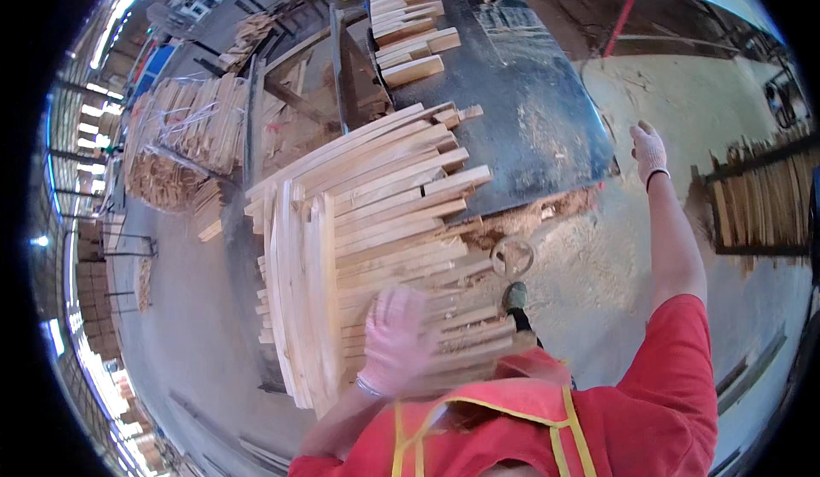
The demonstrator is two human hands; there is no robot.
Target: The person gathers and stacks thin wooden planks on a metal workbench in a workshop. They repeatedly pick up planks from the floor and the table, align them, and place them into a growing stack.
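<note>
By the dark desk (547, 93), sticks (380, 199) seemed stiff, light, best held midway; left fingers (395, 303) were too blurry to tell, right fingers (642, 128) half-bent.

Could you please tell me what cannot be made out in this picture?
Head view:
Left hand: motion blur obscures any contact with wooden strips.
Right hand: too small to judge finger curl.
Legs: mostly hidden by red clothing.
Far-right wood stack: cut off at the picture's edge.
</note>
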